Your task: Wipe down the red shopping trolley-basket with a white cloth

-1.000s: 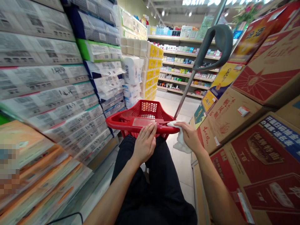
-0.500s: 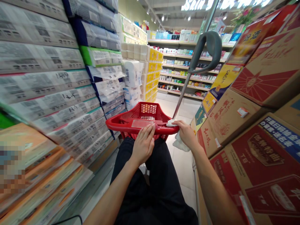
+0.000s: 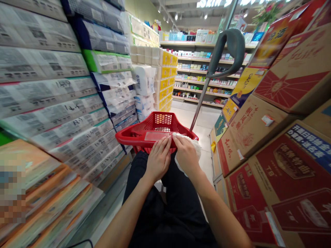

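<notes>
A red plastic shopping basket [image 3: 129, 137] with a latticed wall stands in front of my knees. My left hand [image 3: 158, 156] lies on the middle of its near rim, fingers stretched out and side by side, thumb along the hand. Close beside it, my right hand [image 3: 186, 153] presses a white cloth [image 3: 197, 146] against the right part of the same rim, fingers closed on it. Part of the cloth hangs below the rim and is hidden by the hand. A pale label plate [image 3: 152, 136] sits on the near rim. The basket's metal pull rod with grey handle [image 3: 216, 70] leans up to the right.
Stacked packs of tissue paper [image 3: 74, 110] rise close on the left, with orange packs [image 3: 51, 193] lower down. Cardboard cartons [image 3: 269, 131] form a wall on the right. Beyond the tiled floor [image 3: 181, 107] are shelves of small boxes [image 3: 204, 72].
My right hand has slid left along the rim with the white cloth, from the right corner to beside my left hand. The left hand stays in place on the rim.
</notes>
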